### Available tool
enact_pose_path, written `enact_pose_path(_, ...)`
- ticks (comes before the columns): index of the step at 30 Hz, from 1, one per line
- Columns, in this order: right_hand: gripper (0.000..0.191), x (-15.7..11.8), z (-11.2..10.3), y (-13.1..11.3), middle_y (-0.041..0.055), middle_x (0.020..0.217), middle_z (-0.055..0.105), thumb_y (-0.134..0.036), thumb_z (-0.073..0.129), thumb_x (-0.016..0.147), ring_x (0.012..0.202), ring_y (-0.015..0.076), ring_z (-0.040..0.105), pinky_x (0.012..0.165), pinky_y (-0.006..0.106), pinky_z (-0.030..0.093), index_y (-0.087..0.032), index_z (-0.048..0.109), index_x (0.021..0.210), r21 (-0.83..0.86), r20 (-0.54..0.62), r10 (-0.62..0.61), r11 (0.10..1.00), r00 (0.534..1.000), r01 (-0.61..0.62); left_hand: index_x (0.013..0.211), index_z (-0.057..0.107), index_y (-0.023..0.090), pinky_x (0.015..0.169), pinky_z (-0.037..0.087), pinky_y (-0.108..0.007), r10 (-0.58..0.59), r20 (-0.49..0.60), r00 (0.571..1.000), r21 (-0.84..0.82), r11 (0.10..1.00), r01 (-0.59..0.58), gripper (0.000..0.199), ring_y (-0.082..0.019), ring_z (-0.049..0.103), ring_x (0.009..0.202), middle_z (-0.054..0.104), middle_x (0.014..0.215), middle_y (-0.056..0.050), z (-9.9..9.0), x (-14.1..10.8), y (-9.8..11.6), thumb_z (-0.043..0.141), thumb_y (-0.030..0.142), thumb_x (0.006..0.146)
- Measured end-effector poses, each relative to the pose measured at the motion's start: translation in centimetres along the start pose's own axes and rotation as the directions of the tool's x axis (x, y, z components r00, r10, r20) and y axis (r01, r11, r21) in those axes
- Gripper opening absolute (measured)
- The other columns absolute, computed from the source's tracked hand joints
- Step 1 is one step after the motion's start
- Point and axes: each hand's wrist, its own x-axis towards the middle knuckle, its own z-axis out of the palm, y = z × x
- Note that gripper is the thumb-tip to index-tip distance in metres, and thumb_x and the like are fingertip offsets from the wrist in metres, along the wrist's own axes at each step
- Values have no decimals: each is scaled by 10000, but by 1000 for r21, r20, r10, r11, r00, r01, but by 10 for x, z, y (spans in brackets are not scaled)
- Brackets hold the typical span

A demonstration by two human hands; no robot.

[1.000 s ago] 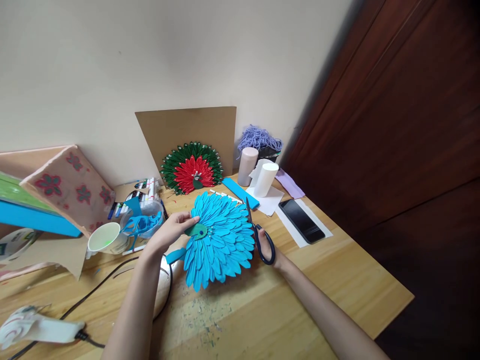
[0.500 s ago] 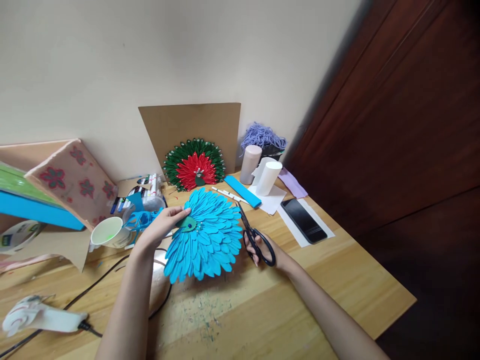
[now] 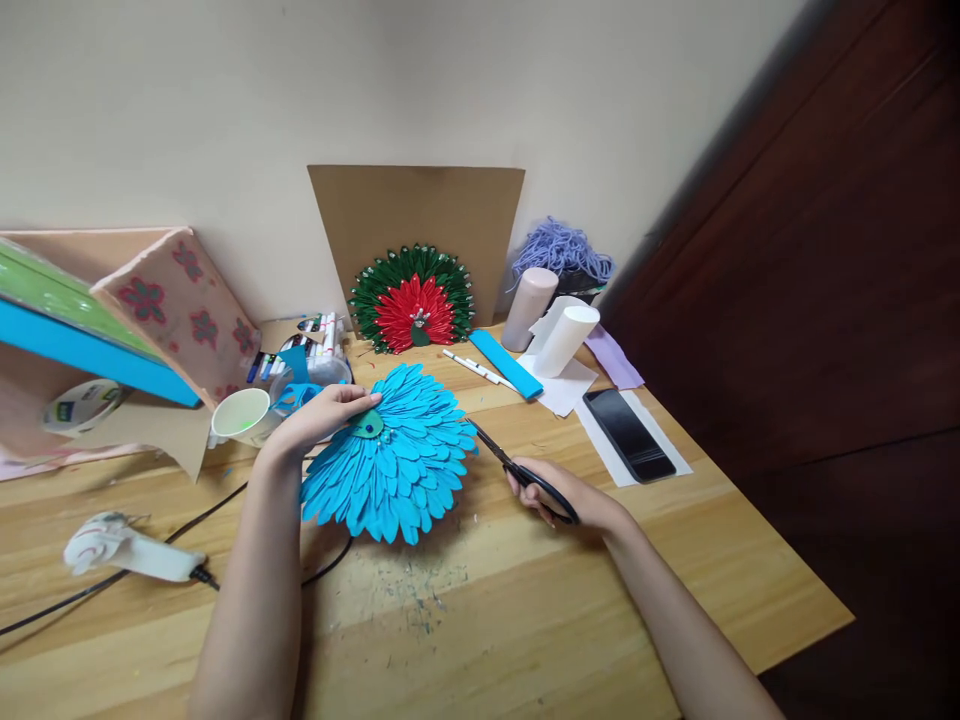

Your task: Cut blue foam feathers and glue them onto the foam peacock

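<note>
My left hand (image 3: 330, 410) grips a blue paper peacock (image 3: 405, 460) near its green body piece, thumb on the front and the other fingers mostly hidden. Layers of petal-shaped paper feathers fan out from that piece, above the table. Black-handled scissors (image 3: 517, 470) are in my right hand (image 3: 555, 490), fingers wrapped at the handles. Their blades point up and left, with the tips close to the right edge of the feathers; whether they touch I cannot tell. A red and green peacock (image 3: 416, 300) of the same kind leans on a cardboard sheet (image 3: 420, 205) behind.
On the wooden table (image 3: 540, 620) lie a glue gun (image 3: 142, 550) with a black cord, a paper cup (image 3: 244, 415), markers (image 3: 322, 335), blue folded paper (image 3: 506, 365) and a phone (image 3: 628, 435). White paper rolls (image 3: 566, 340) and purple yarn (image 3: 562, 250) stand at the back right.
The view has shifted. The scissors have turned so their blades point more to the left, toward the feather edge. The blue peacock has tilted slightly in my left hand.
</note>
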Motion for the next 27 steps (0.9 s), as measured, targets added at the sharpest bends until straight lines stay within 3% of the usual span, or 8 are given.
enact_pose_path(3, 230, -3, -3, -3, -64, 585, 407, -397, 548, 773, 401, 42, 348, 354, 152, 302, -182, 468, 759, -106, -29, 34, 994, 999, -36, 628, 605, 161, 486, 298, -224, -1, 122, 993, 34, 999, -3, 363, -113, 403, 503, 511, 574, 9, -3, 1, -2, 670, 517, 651)
enact_pose_path(7, 226, -6, -7, -3, -44, 632, 479, -386, 579, 768, 398, 40, 379, 347, 156, 294, -179, 488, 758, -180, -71, 69, 980, 995, -81, 630, 598, 162, 483, 278, -225, 1, 124, 992, 61, 998, -9, 361, -107, 388, 494, 493, 571, 14, -6, 2, -5, 654, 516, 670)
enact_pose_path(9, 351, -5, -7, 1, -52, 616, 450, -522, 573, 760, 409, 45, 373, 361, 162, 317, -182, 496, 800, -108, -89, 18, 994, 996, -28, 630, 593, 162, 478, 265, -227, -8, 97, 995, 61, 998, 2, 366, -105, 382, 489, 484, 565, 18, -6, 2, -4, 655, 522, 662)
enact_pose_path(12, 692, 1, -4, 12, -44, 612, 444, -811, 420, 640, 451, 79, 448, 447, 221, 431, -174, 498, 897, 83, -101, -95, 991, 990, 103, 601, 554, 161, 477, 249, -225, 10, 37, 999, 34, 999, -11, 393, -97, 364, 489, 446, 543, 34, -3, 3, -1, 658, 537, 647)
enact_pose_path(15, 878, 12, 4, 19, -13, 623, 494, -908, 302, 517, 484, 131, 531, 519, 309, 493, -158, 507, 925, 199, -104, -135, 968, 985, 154, 583, 521, 157, 491, 260, -222, 60, 34, 998, -12, 998, -60, 424, -91, 355, 505, 428, 546, 40, 0, 5, 2, 665, 553, 632)
enact_pose_path(19, 884, 25, 15, 22, -13, 601, 498, -925, 260, 502, 464, 145, 531, 550, 366, 515, -170, 520, 883, 275, -190, -166, 937, 968, 215, 633, 550, 150, 509, 297, -223, 56, 112, 992, -65, 997, -49, 416, -95, 388, 524, 474, 584, 27, 7, 8, 2, 680, 544, 620)
enact_pose_path(23, 882, 31, 18, 27, 9, 591, 529, -907, 225, 573, 468, 165, 539, 516, 346, 504, -185, 543, 967, 257, -257, -202, 928, 945, 269, 643, 530, 163, 488, 282, -217, 31, 188, 982, -54, 998, -22, 392, -92, 378, 508, 465, 581, 33, 20, 10, 3, 668, 530, 646)
enact_pose_path(27, 870, 32, 14, 29, 88, 738, 628, -884, 194, 629, 701, 246, 619, 668, 388, 515, -212, 584, 1018, 91, -354, -224, 958, 908, 272, 637, 519, 166, 484, 274, -211, 20, 232, 972, -43, 999, -10, 368, -89, 363, 508, 445, 568, 43, 35, 12, 6, 670, 502, 650)
